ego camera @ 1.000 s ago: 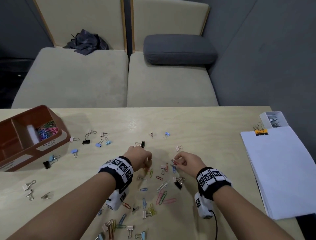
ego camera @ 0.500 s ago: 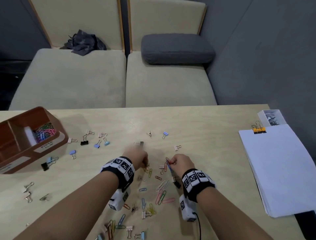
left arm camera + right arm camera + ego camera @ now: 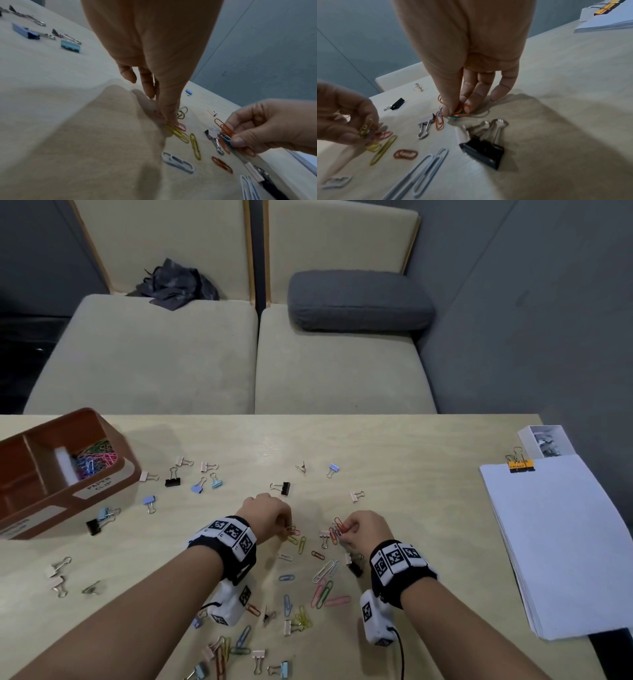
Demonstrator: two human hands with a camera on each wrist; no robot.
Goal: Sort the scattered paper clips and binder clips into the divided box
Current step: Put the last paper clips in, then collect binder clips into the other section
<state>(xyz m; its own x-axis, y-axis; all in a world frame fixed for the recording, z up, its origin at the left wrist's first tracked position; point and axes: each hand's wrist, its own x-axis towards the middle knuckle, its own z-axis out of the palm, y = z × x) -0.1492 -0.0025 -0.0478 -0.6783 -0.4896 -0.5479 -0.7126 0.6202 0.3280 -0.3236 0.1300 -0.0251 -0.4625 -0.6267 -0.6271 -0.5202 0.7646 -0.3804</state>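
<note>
A brown divided box (image 3: 102, 487) stands at the table's left; its "PAPER CLIP" compartment holds coloured paper clips (image 3: 94, 462). Loose paper clips (image 3: 322, 590) and binder clips (image 3: 173, 481) lie scattered over the table. My left hand (image 3: 287, 530) reaches down to the table and pinches yellow and red paper clips (image 3: 176, 128); the right wrist view shows yellow clips (image 3: 366, 129) between its fingers. My right hand (image 3: 342, 534) pinches a bunch of orange and blue-green paper clips (image 3: 226, 134), held just above the table (image 3: 455, 109).
A black binder clip (image 3: 482, 150) lies right by my right wrist. A paper stack (image 3: 561, 542) with an orange binder clip (image 3: 520, 465) and a small white box (image 3: 548, 440) fill the right side. Beige sofa seats lie beyond the table's far edge.
My right hand has drawn slightly left toward the middle pile, still holding its orange clips. My left hand stays at the same pile, fingers down on the clips.
</note>
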